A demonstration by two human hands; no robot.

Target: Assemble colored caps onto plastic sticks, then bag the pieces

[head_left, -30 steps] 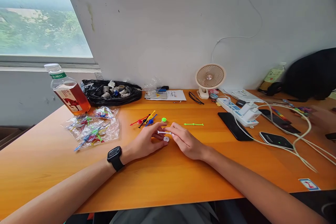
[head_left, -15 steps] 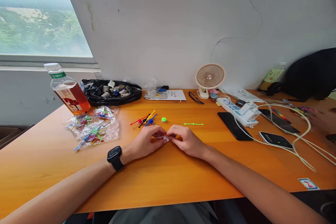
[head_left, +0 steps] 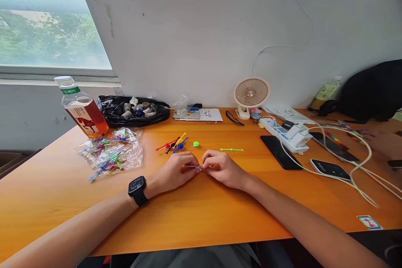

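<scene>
My left hand (head_left: pixel 175 172) and my right hand (head_left: pixel 222 169) rest on the orange table (head_left: pixel 201 213), fingertips meeting over a small white stick piece (head_left: pixel 195 167). Both pinch it from either side; most of it is hidden by the fingers. A black watch (head_left: pixel 137 190) sits on my left wrist. Just beyond the hands lie a bundle of coloured sticks (head_left: pixel 173 143), a green round cap (head_left: pixel 196 144) and a green stick (head_left: pixel 231 149).
Plastic bags of coloured parts (head_left: pixel 109 155), a tea bottle (head_left: pixel 81 108) and a black bag (head_left: pixel 132 111) stand at the left. A small fan (head_left: pixel 250 93), a power strip (head_left: pixel 289 133), phones (head_left: pixel 280 150) and cables (head_left: pixel 361 167) fill the right. Another person's hand (head_left: pixel 385 144) shows at the far right.
My hands have closed together over the white stick and the small white cap that lay on the table; the cap no longer shows apart. The view shifted slightly.
</scene>
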